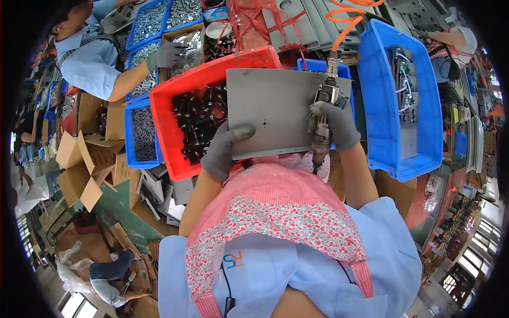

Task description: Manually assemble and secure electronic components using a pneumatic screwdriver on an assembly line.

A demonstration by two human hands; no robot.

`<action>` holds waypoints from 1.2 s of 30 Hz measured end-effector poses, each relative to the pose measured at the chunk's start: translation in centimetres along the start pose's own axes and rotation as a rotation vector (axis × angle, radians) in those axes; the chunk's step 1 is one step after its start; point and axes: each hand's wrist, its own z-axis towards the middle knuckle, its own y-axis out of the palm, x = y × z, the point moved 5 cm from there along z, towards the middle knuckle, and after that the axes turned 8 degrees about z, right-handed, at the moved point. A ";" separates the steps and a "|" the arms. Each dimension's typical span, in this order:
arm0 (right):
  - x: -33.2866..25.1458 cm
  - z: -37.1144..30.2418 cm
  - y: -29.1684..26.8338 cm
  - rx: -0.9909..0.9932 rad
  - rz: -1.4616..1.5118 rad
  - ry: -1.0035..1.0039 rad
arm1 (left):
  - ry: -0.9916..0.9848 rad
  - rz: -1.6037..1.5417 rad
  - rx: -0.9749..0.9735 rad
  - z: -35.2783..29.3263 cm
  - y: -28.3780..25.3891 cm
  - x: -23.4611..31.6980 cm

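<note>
While the person in the pink apron (pixel 275 185) holds a grey metal panel (pixel 270 108) out in front, I can see both gloved hands busy at its two ends. The left hand (pixel 225 148) is clamped on the panel's lower left corner, its thumb lying flat across the upper face. The right hand (pixel 335 124) is closed around an air tool (pixel 322 135), which lies over the panel's right end with its narrow tip toward the apron; whether those fingers also grip the panel, I cannot tell. An orange coiled hose (pixel 345 22) runs up from the tool's far end.

The panel overlaps the right side of a red bin (pixel 161 114), where black pieces (pixel 199 122) lie heaped. To the right stands a long blue bin (pixel 384 127) with circuit boards (pixel 404 79) inside. Over on the left, a blue tray holds thin grey pins (pixel 143 132), near some cardboard boxes (pixel 79 153). Beyond it a co-worker (pixel 87 66) reaches a gloved hand (pixel 168 55) over light-coloured parts (pixel 190 47).
</note>
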 end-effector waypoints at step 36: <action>1.0 -0.4 -1.4 0.096 0.064 0.012 | -0.023 0.088 0.003 1.3 0.2 -0.9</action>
